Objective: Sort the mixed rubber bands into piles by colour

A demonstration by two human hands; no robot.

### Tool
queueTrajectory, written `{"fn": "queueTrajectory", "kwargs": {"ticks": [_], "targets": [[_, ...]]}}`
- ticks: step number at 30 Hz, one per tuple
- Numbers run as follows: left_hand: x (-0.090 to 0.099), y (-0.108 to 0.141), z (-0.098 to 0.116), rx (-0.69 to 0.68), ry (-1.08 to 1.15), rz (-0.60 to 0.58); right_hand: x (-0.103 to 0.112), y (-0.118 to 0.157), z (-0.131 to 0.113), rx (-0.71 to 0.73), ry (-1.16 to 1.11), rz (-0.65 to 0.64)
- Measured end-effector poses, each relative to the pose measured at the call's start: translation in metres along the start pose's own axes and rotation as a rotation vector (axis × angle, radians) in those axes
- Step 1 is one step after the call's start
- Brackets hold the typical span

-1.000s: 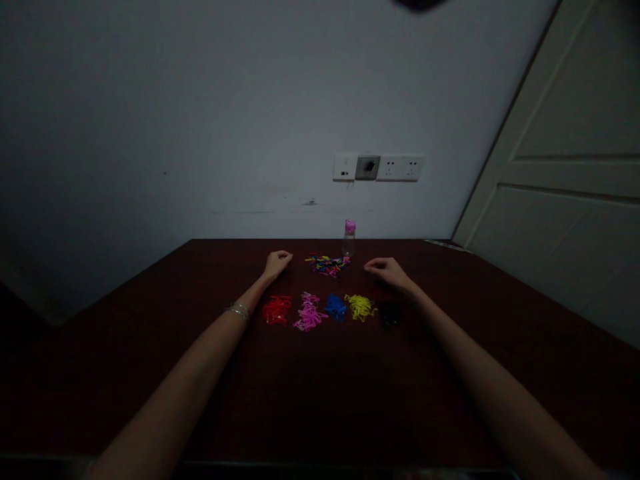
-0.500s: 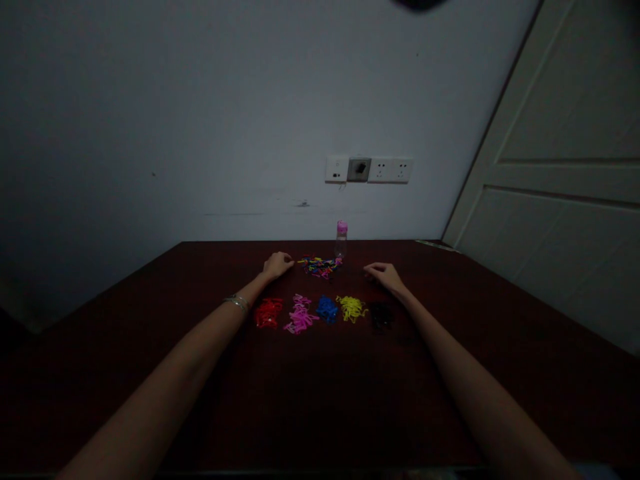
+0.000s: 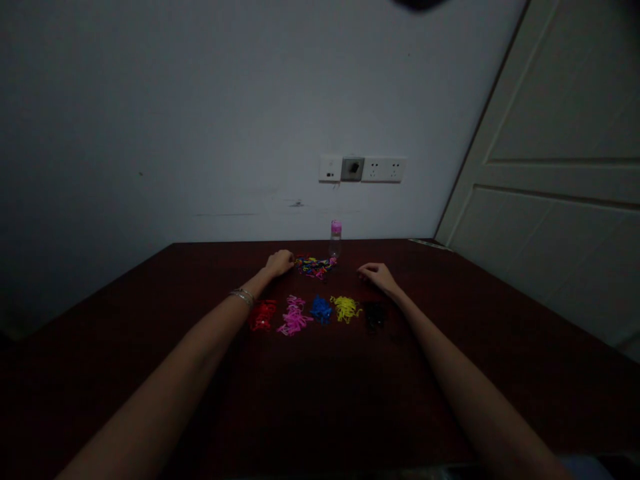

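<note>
My left hand [image 3: 281, 262] rests at the left edge of a mixed-colour pile of small rubber bands [image 3: 315, 267]. Its fingers are curled together, and anything between them is too small to make out. To the right of that pile, my right hand [image 3: 379, 275] is low over the table with fingertips drawn together; what they hold, if anything, cannot be seen. Nearer to me lie sorted heaps in a row: red bands [image 3: 263, 315], pink bands [image 3: 295, 316], blue bands [image 3: 321, 310], yellow bands [image 3: 345, 309] and black bands [image 3: 374, 314].
A clear bottle with a pink cap [image 3: 336, 239] stands behind the mixed pile. The dark red table [image 3: 320, 393] meets a pale wall with a row of sockets [image 3: 383, 169]. A white panelled door [image 3: 560, 180] rises at the right.
The view has shifted slightly, so everything appears a little further left. My left hand is now closer against the mixed pile; my right hand keeps about the same place.
</note>
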State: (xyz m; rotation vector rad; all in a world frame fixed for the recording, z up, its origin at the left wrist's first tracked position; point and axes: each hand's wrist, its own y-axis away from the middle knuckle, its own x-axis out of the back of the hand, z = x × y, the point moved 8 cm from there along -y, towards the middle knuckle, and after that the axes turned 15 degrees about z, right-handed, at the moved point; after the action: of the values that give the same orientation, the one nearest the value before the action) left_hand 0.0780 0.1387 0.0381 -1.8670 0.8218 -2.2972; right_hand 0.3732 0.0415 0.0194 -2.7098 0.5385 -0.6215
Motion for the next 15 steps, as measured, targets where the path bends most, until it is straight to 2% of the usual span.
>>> {"fn": "queueTrajectory", "kwargs": {"ticks": [5,8,10,12,15], "targets": [[0.012,0.006,-0.001,0.032,0.091,0.096,0.000,0.000,-0.002,0.003,-0.007,0.004],[0.020,0.007,0.012,0.030,0.233,0.146,0.000,0.000,-0.003,0.002,-0.006,0.006],[0.023,0.009,0.034,-0.012,0.345,0.147,0.000,0.000,-0.003,0.004,-0.004,0.006],[0.027,0.015,0.064,-0.096,0.449,0.144,0.000,0.000,-0.002,0.003,-0.001,0.007],[0.030,0.035,0.118,-0.312,0.581,0.062,-0.001,-0.001,0.000,0.000,-0.004,0.001]]}}
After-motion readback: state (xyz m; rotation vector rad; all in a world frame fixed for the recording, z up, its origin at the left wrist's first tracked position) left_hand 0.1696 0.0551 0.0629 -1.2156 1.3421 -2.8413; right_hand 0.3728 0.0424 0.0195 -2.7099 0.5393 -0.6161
